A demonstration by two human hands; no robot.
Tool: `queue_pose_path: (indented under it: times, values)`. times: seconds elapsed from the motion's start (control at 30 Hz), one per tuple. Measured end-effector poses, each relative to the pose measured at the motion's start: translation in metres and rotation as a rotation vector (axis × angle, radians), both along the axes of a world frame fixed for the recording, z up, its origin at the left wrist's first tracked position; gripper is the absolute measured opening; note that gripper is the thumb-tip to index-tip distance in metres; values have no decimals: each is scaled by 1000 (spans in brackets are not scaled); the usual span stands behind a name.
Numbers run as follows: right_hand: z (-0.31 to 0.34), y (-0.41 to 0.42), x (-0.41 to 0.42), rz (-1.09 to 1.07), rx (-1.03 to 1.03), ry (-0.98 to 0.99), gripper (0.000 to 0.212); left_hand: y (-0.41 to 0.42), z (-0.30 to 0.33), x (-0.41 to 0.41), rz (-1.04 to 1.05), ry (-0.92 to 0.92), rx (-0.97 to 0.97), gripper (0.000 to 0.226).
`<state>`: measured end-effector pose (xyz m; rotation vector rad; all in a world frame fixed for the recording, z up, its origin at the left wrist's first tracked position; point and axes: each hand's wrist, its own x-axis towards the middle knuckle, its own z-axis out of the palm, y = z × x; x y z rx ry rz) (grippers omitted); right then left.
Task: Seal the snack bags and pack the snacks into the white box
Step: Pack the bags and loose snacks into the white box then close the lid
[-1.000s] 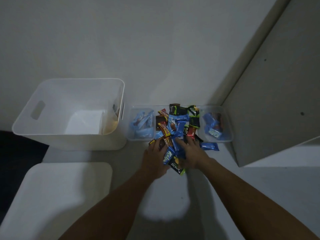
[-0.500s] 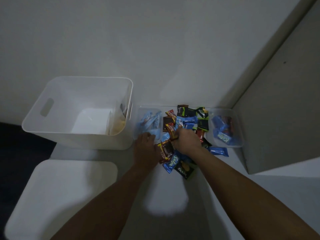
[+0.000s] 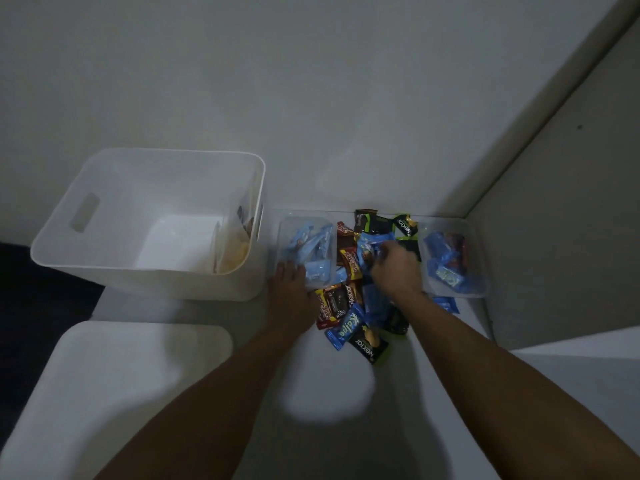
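Blue-wrapped snack gripped by our right hand above the loose pile; left hand flat at the clear bag.

Our right hand point(image 3: 394, 268) is curled, fingers pinching a blue snack packet point(image 3: 370, 244) at the top of the snack pile point(image 3: 360, 306) (the exact finger placement is dim and partly hidden). Our left hand point(image 3: 289, 292) lies relaxed, fingers straight, fingertips touching the near edge of the left clear bag point(image 3: 306, 252), which holds pale blue packets. A second clear bag point(image 3: 450, 259) sits just right of the pile, beside the right hand. Both forearms reach forward from the bottom of the view, the right one crossing over the pile. We find the white box point(image 3: 149, 223) just left of the left bag, near the left hand; its white lid point(image 3: 114, 382) lies closer to us.
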<state>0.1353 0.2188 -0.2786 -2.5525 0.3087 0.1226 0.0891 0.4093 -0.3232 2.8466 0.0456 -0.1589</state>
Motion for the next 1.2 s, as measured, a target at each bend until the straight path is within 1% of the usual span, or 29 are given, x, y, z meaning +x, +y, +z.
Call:
queue_pose_path:
  times: [0.1, 0.13, 0.2, 0.27, 0.33, 0.4, 0.43, 0.5, 0.57, 0.6, 0.63, 0.67, 0.7, 0.73, 0.77, 0.8, 0.9, 0.93, 1.03, 1.07, 1.1, 1.2]
  values:
    - [0, -39, -3, -101, -102, -131, 30, -14, 4, -4, 12, -64, 27, 62]
    - [0, -50, -5, -141, -155, -144, 35, -19, 6, -5, 34, -67, 44, 60]
    - [-3, -70, -6, -227, -226, -77, 50, -30, 9, -3, 87, -86, 66, 57]
    - [-5, -87, -8, -301, -239, 28, 61, -44, 13, 4, 62, -133, 81, 55]
    - [-6, -101, -11, -319, -200, 136, 71, -63, 17, 11, -63, -197, 3, 51]
    - [-7, -109, -16, -314, -118, 214, 71, -87, 24, 16, -178, -242, -136, 41]
    - [-9, -112, -18, -315, -71, 221, 68, -101, 30, 18, -209, -209, -193, 36]
    - [-11, -117, -22, -317, 27, 209, 71, -127, 39, 20, -251, -36, -329, 28]
    - [-13, -121, -25, -320, 89, 213, 77, -149, 43, 23, -224, 169, -531, 22]
    - [-11, -122, -26, -330, 108, 208, 77, -156, 43, 24, -184, 279, -619, 25]
    - [-11, -124, -26, -364, 122, 194, 73, -162, 42, 26, -142, 374, -691, 32]
    - [-10, -126, -26, -414, 137, 170, 65, -165, 43, 27, -99, 439, -739, 38]
    - [-7, -128, -26, -461, 151, 146, 53, -168, 42, 28, -68, 468, -773, 41]
    - [-3, -130, -26, -480, 157, 119, 43, -169, 42, 29, -42, 470, -791, 39]
    - [0, -131, -26, -484, 163, 93, 36, -170, 43, 30, -17, 449, -810, 34]
    - [5, -131, -25, -485, 174, 59, 34, -168, 45, 30, 13, 413, -831, 31]
    - [21, -120, -17, -447, 268, -27, 36, -160, 58, 32, 114, 229, -860, 27]
    - [29, -110, -13, -416, 312, -48, 40, -153, 65, 33, 157, 160, -857, 26]
    - [39, -78, 1, -348, 405, -107, 61, -127, 85, 34, 276, -14, -857, 24]
    - [43, -65, 4, -320, 410, -114, 60, -116, 89, 34, 317, -68, -845, 26]
    - [48, -51, 7, -289, 410, -125, 54, -104, 91, 34, 355, -116, -830, 27]
    - [55, -12, 10, -194, 412, -135, 35, -68, 90, 34, 466, -182, -774, 30]
